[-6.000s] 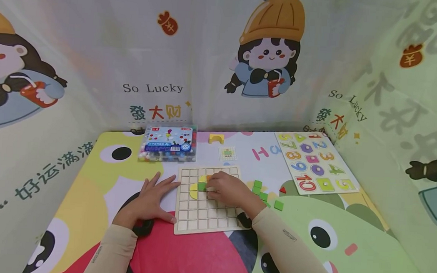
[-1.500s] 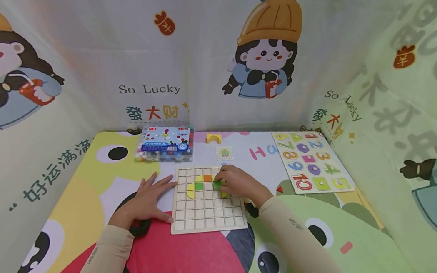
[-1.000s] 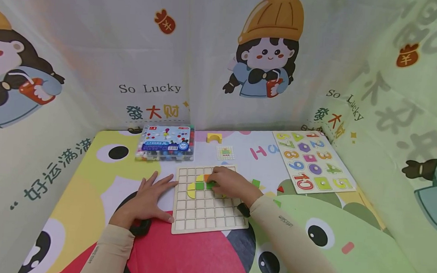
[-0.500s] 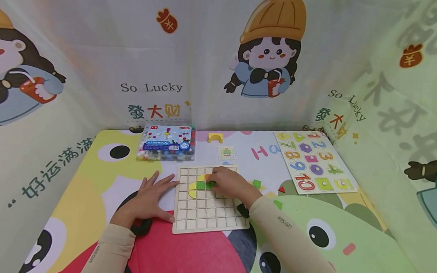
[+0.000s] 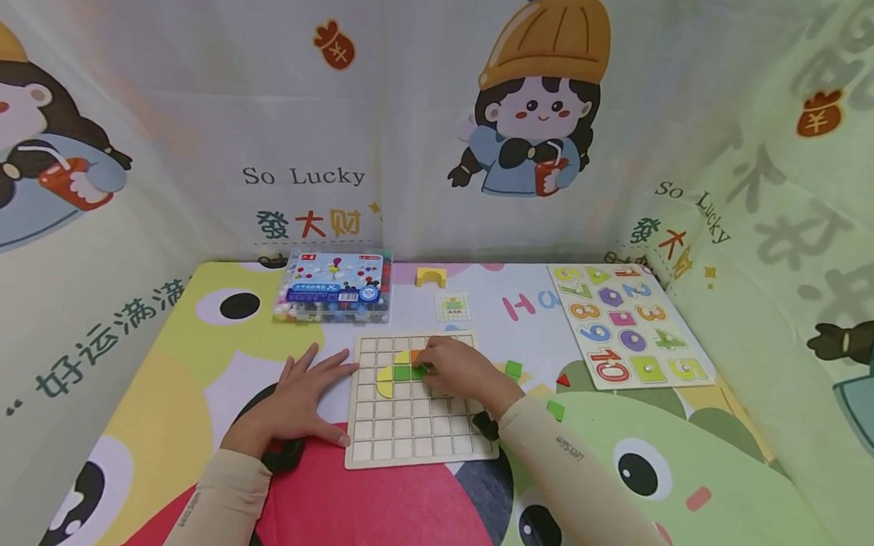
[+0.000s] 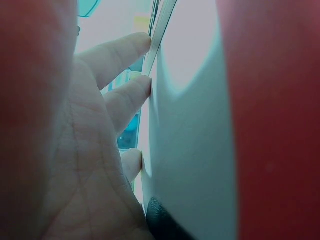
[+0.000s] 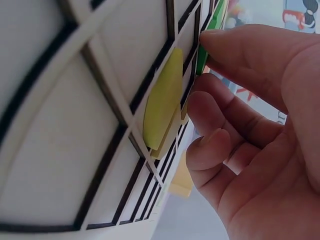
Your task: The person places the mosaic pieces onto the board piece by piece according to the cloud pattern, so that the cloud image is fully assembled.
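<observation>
Partly hidden: green tile (image 5: 419, 371) under right hand (image 5: 461, 373); grip unclear.

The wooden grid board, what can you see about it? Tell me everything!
The board is pale wood, square, split by thin strips into small square cells. It lies flat on the colourful mat. Most cells are bare; near the top sit yellow curved pieces, green squares and an orange one. The left hand rests flat against its left edge. The right hand touches a green piece in it.
</observation>
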{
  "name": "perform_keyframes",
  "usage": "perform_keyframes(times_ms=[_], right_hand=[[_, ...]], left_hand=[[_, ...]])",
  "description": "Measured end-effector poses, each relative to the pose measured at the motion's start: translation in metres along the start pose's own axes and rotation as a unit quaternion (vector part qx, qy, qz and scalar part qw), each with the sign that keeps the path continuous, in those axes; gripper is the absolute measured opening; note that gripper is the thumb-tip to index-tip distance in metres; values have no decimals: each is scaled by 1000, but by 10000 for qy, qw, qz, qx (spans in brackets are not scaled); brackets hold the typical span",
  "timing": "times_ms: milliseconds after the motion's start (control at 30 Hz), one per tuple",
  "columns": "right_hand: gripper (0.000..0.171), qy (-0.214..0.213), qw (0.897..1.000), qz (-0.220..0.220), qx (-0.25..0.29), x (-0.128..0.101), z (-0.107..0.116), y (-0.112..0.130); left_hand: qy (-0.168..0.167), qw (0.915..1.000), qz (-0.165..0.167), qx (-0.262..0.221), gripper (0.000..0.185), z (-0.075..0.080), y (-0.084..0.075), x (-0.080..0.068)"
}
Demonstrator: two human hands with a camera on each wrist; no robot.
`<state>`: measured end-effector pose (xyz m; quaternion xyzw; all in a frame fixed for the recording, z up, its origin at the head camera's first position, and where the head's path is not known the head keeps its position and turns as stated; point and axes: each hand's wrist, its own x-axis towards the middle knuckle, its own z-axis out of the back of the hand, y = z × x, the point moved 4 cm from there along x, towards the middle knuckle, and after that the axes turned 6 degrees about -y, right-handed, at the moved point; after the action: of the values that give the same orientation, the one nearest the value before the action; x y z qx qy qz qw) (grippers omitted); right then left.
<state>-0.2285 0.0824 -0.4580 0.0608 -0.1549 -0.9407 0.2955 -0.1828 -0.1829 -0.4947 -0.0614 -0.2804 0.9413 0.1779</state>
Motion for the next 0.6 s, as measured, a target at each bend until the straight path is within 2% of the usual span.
perform_keyframes(times_ms=[367,600], right_hand=[[23,-199,9985,198,462,-6,0,-7],[27,-555,9949,327,780,-25,11,-12]], left_hand=[[3,10000,13,-52,115,1,-2,-1],[22,10000,18,54,116,0,-1,0]])
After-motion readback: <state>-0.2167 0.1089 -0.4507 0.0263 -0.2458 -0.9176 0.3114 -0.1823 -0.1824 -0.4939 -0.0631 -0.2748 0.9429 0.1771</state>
